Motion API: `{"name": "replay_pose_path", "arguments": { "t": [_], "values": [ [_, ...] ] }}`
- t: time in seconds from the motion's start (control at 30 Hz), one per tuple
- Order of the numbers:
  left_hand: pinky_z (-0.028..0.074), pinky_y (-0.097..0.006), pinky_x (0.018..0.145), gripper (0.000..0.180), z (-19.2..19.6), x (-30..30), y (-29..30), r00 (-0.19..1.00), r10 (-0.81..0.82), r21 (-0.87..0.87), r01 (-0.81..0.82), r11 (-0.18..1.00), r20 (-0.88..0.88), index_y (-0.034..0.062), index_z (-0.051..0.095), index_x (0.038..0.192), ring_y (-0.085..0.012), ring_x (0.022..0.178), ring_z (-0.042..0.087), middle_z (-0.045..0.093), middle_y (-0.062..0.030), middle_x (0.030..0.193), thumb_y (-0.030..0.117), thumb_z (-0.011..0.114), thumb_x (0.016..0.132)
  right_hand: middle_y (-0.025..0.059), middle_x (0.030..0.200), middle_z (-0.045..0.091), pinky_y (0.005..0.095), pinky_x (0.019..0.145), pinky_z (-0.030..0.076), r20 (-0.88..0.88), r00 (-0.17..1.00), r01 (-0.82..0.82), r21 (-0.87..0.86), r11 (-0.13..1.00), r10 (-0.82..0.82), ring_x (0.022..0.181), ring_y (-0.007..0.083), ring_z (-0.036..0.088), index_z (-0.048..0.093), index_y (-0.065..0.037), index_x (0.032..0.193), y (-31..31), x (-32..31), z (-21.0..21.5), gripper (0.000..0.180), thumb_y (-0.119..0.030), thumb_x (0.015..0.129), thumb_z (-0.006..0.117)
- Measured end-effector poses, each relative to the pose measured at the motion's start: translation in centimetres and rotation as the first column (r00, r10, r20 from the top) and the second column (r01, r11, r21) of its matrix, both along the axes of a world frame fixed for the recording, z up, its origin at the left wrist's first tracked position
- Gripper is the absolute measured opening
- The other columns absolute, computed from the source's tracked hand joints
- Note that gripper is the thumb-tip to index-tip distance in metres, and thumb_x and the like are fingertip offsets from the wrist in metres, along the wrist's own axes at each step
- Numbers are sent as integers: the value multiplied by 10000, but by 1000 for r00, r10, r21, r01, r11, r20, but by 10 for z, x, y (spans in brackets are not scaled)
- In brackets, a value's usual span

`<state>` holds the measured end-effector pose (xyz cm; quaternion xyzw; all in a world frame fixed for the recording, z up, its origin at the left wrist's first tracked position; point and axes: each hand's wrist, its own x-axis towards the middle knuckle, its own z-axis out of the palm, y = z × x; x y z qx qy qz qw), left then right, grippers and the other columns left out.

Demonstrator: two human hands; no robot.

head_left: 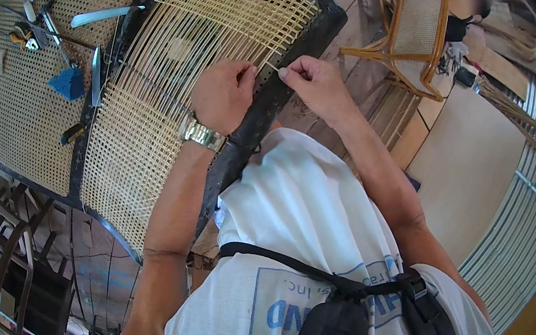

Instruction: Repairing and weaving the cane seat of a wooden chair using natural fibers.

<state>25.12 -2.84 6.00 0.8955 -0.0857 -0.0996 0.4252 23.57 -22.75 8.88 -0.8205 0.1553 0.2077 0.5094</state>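
Pale cane strand [269, 66] — thin, straw-coloured — runs between the two hands at the near edge of the half-woven seat panel in its black curved frame [292, 53]. The left hand [224, 96], with a metal wristwatch [199, 133], has thumb and fingers closed on the strand just where it leaves the weave; the right hand [314, 81] pinches its free end, fingertips pressed together.

To do this well, the strand probably wants steady tension from the right hand while the left guides it flat at the frame's rim, keeping it untwisted and in line with the neighbouring strands.

Hard to read: the holes along the frame edge are mostly covered by the hands, so which hole the strand passes through cannot be told. The strand's length beyond the right fingers is too fine to follow. Tools on the finished woven panel [11, 116] at upper left — a blue cloth [68, 83], blades — are small and bent by the lens.
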Motion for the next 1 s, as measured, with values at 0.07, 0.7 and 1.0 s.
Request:
{"name": "replay_pose_path", "arguments": {
  "t": [0.07,0.7,1.0],
  "values": [
    [528,-390,679,232,1,3,-3,1000,-20,19,21,1000,-20,43,739,983,-308,751,675,708,-160,865,249,653,919,40,732,649,293,628,465,-10,1000,15,5,1000,-15,675,101,549,681,20,884,2,1,-1,239,-218,902,695],
    [529,-403,652,243,-5,16,9,933,-102,-281,1,960,-346,38,723,910,-306,690,673,696,-155,767,255,641,839,85,699,667,332,611,485,8,999,49,-71,996,-48,640,136,591,680,35,843,21,0,34,260,-220,892,672],
    [492,-285,616,227,-3,22,11,899,-159,-226,70,972,-408,1,698,946,-102,648,580,669,-44,743,198,730,838,118,716,684,344,633,502,7,1000,21,-97,995,-20,643,176,631,683,34,857,19,5,-1,266,-231,874,688]
  ]
}}
